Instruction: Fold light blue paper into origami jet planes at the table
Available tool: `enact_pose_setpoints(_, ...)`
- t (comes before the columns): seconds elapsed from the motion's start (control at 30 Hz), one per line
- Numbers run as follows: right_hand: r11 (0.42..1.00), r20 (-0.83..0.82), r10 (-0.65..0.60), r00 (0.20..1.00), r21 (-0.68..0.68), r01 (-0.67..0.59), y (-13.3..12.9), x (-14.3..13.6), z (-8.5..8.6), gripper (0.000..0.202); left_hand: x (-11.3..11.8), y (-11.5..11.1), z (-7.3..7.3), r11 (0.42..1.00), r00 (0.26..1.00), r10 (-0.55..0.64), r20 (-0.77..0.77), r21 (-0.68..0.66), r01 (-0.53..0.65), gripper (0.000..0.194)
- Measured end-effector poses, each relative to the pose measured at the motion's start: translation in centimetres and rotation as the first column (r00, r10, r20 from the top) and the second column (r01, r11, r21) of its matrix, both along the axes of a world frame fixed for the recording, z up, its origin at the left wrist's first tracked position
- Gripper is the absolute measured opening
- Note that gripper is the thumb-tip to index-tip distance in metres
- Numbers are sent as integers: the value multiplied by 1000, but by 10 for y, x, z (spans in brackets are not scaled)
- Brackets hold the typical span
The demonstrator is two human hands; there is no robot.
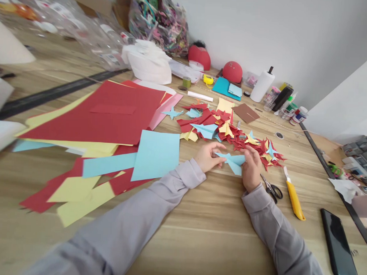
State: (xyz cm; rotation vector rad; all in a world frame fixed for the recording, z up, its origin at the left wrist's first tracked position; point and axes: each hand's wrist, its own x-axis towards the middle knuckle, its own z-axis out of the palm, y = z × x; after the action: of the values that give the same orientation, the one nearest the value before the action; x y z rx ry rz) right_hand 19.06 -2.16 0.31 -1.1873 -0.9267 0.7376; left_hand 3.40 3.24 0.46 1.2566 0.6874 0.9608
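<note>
Between my two hands, just above the wooden table, is a light-blue folded paper piece (pixel 235 161) with pointed ends and a flap hanging down. The fingers of my left hand (pixel 209 156) pinch its left tip. My right hand (pixel 251 168) grips its right end with the thumb and fingers. Just beyond my hands lies a pile of folded paper pieces (pixel 227 130) in red, yellow and blue, some shaped like stars. A blue paper sheet (pixel 157 154) lies left of my left hand, overlapping a blue strip (pixel 110 164).
Large red sheets (pixel 112 115) and yellow paper pieces (pixel 75 188) cover the left side. Scissors (pixel 271 188), a yellow utility knife (pixel 294 197) and a black phone (pixel 340 245) lie to the right. Toward the wall stand a white roll (pixel 262 85) and a full plastic bag (pixel 159 24).
</note>
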Motion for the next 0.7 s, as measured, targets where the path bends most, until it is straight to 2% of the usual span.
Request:
enact_pose_setpoints(0.1, 994, 175, 96, 980, -59, -87, -2, -3, 3, 48, 0, -3, 0, 999, 999, -40, -25, 4, 40, 44)
enact_pose_setpoints(0.2, 989, 247, 103, 963, -131, -73, -5, -6, 5, 44, -1, -2, 1, 1000, 1000, -25, -4, 6, 25, 49)
enact_pose_setpoints(0.27, 987, 221, 97, 970, -150, -65, -5, -7, 5, 41, -1, -1, 1, 1000, 1000, -7, 19, 0, 7, 54)
enact_pose_setpoints(0.37, 981, 134, 138, 981, -155, -116, -3, -7, 2, 45, -1, 1, 1, 999, 996, 30, 80, -23, -28, 58)
enact_pose_setpoints(0.43, 975, 115, 172, 978, -164, -153, -2, -6, 1, 45, -1, 2, 1, 998, 993, 53, 108, -42, -49, 54)
enact_pose_setpoints(0.53, 963, 160, 224, 961, -189, -193, -3, -3, 2, 36, 0, 3, 0, 996, 993, 71, 90, -56, -66, 41)
enact_pose_setpoints(0.7, 881, 144, 404, 903, -327, -342, -5, -2, 8, 35, 1, 5, -4, 997, 996, 67, 63, -31, -66, 32)
